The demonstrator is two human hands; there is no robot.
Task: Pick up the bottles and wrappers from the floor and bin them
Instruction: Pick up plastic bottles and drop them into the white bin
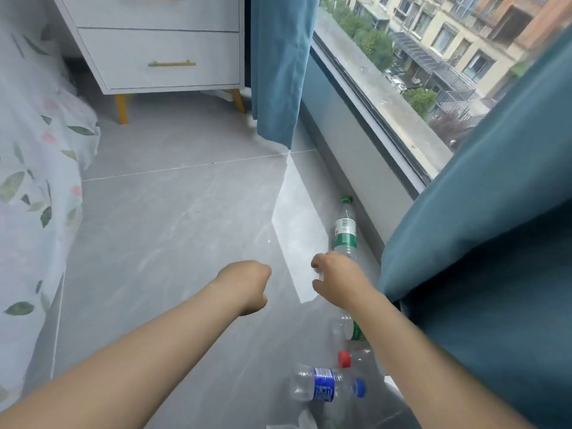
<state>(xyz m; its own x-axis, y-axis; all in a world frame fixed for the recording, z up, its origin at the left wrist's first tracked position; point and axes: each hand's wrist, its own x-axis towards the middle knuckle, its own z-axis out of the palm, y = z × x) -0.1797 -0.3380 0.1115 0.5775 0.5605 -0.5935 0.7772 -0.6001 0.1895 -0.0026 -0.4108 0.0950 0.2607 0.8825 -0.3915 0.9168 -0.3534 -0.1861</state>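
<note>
Clear green-label bottle [345,230] lies flat — blue-label bottle [325,386] likewise, well apart

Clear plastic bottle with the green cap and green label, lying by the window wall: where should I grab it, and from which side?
Wrap the right hand round the green-capped clear plastic bottle near its base, coming from above and the left: it lies flat, base toward you, with the grey wall below the window close on its right.

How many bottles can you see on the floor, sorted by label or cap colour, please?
Green-labelled bottles: 2
Blue-labelled bottle: 1
Red-capped bottle: 1 (its clear body is hard to make out)
Total: 4
</note>
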